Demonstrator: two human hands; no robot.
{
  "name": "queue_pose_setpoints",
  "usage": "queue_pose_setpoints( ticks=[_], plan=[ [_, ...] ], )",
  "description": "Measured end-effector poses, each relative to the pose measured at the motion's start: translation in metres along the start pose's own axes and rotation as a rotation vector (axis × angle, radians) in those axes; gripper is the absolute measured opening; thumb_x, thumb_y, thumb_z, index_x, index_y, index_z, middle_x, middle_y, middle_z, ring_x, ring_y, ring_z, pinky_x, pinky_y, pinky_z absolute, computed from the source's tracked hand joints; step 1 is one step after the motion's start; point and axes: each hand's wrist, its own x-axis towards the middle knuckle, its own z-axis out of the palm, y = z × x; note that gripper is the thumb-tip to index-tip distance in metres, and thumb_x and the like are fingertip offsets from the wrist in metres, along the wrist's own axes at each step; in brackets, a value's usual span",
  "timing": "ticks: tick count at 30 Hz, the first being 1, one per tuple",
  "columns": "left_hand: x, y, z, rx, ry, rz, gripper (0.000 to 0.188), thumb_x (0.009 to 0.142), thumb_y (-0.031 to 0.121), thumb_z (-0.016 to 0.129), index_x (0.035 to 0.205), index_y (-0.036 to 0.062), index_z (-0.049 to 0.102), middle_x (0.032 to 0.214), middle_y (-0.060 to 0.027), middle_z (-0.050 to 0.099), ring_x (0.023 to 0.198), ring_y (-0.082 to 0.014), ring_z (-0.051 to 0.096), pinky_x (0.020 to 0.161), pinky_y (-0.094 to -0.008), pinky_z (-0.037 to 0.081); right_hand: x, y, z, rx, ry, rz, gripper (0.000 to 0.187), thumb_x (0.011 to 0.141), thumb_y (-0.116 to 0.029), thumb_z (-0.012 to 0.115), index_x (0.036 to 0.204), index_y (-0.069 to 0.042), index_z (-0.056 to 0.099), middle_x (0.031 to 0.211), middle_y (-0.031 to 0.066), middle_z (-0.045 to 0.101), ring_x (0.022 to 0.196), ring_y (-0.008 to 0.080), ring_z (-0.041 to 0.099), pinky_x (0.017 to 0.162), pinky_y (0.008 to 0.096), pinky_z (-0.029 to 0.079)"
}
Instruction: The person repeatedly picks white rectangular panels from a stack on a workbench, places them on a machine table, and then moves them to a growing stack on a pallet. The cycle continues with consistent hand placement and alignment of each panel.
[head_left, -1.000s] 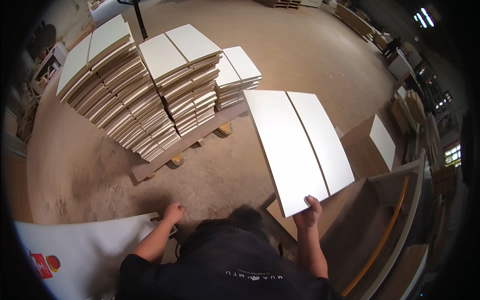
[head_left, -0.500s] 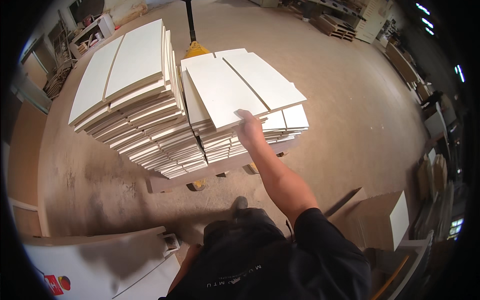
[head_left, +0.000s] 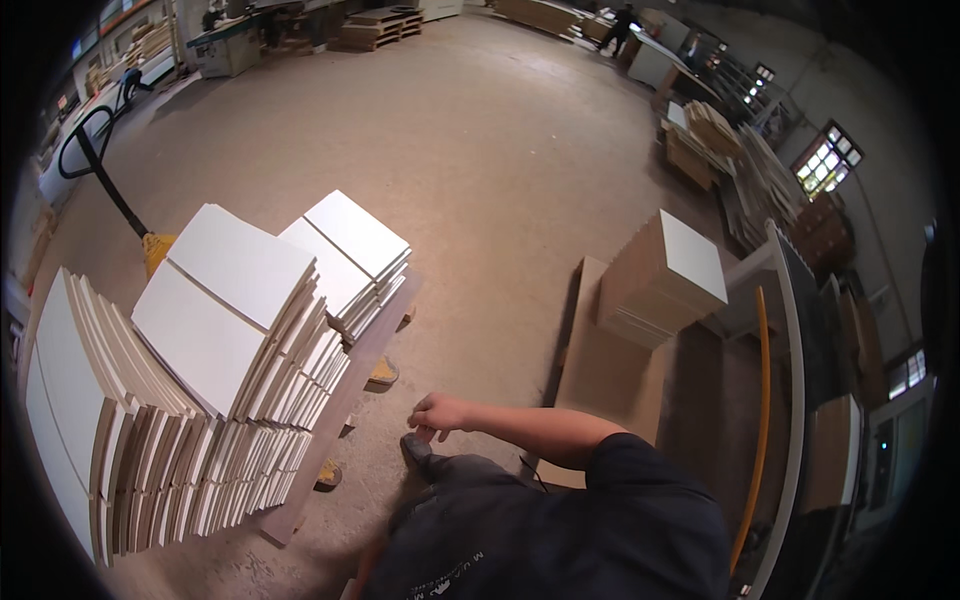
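My right hand (head_left: 438, 415) hangs in the air just above my shoe, fingers loosely curled, and it seems to hold nothing. To its left stand stacks of white flat panels (head_left: 225, 300) on a low pallet (head_left: 345, 410), with a gap between my hand and them. The leftmost stack (head_left: 65, 400) shows many pale and brown edges; a lower stack (head_left: 350, 235) lies at the far end. My left hand is out of sight. On my right, a brown-edged block of stacked panels (head_left: 660, 280) with a white top rests on a brown board (head_left: 605, 410).
A pallet jack's black handle (head_left: 100, 165) rises behind the stacks, and its yellow fork tips (head_left: 328, 475) poke out under the pallet. An orange curved strip (head_left: 760, 430) runs beside a pale frame on the right. Far off, a person (head_left: 618, 30) stands near wooden pallets and boards.
My right hand has let go of the top white panel and drawn back toward my body. The view has swung right, so the stacks now sit at the left.
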Motion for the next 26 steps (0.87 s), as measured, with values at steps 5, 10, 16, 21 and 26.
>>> queue_pose_setpoints(
  ticks=[5, 10, 16, 21, 26],
  plan=[
    [0.015, 0.039, 0.015, 0.284, 0.380, 0.275, 0.030, 0.088, 0.024, 0.058, 0.104, 0.0001, 0.065, 0.098, -0.0160, 0.065, 0.091, -0.0376, 0.063, 0.084, -0.0476, 0.051, -0.120, 0.178, -0.002, 0.230, 0.476, 0.141, 0.037, 0.095, -0.030, 0.055, 0.117, -0.002, 0.065, 0.102, 0.0105, 0.072, 0.087, 0.0200, 0.072, 0.069, 0.0367, 0.058],
    [0.005, 0.050, 0.035, 0.423, 0.105, 0.235, 0.022, 0.082, 0.019, 0.062, 0.086, -0.0013, 0.068, 0.095, -0.0165, 0.067, 0.091, -0.0374, 0.065, 0.080, -0.0472, 0.053, -0.206, 0.313, 0.092, 0.798, 0.721, 0.171, 0.031, 0.096, -0.026, 0.055, 0.113, -0.002, 0.063, 0.095, 0.0071, 0.070, 0.081, 0.0189, 0.069, 0.066, 0.0350, 0.055],
    [-0.116, 0.048, 0.006, -0.092, 0.215, 0.413, 0.016, 0.075, 0.004, 0.072, 0.090, -0.0012, 0.066, 0.108, -0.0192, 0.070, 0.106, -0.0323, 0.067, 0.092, -0.0376, 0.054, -0.243, 0.382, 0.198, 0.064, 0.658, 0.220, 0.035, 0.090, -0.029, 0.063, 0.113, -0.004, 0.071, 0.101, 0.0100, 0.074, 0.092, 0.0208, 0.070, 0.083, 0.0347, 0.054],
    [-0.155, 0.051, 0.011, -0.678, -0.209, -0.039, 0.026, 0.089, 0.026, 0.066, 0.093, 0.0003, 0.065, 0.109, -0.0141, 0.071, 0.104, -0.0231, 0.065, 0.085, -0.0368, 0.054, -0.250, 0.414, 0.208, 0.105, 0.775, 0.157, 0.042, 0.086, -0.036, 0.061, 0.115, -0.007, 0.070, 0.112, 0.0181, 0.070, 0.110, 0.0348, 0.065, 0.096, 0.0401, 0.050],
    [-0.122, 0.146, 0.032, -0.038, -0.541, -0.347, 0.061, 0.091, 0.059, 0.054, 0.113, 0.0040, 0.068, 0.114, -0.0171, 0.068, 0.098, -0.0241, 0.064, 0.075, -0.0360, 0.053, -0.269, 0.440, 0.195, 0.038, 0.776, 0.025, 0.039, 0.091, -0.022, 0.063, 0.123, -0.001, 0.065, 0.099, 0.0133, 0.074, 0.088, 0.0191, 0.071, 0.083, 0.0323, 0.055]
  ],
)
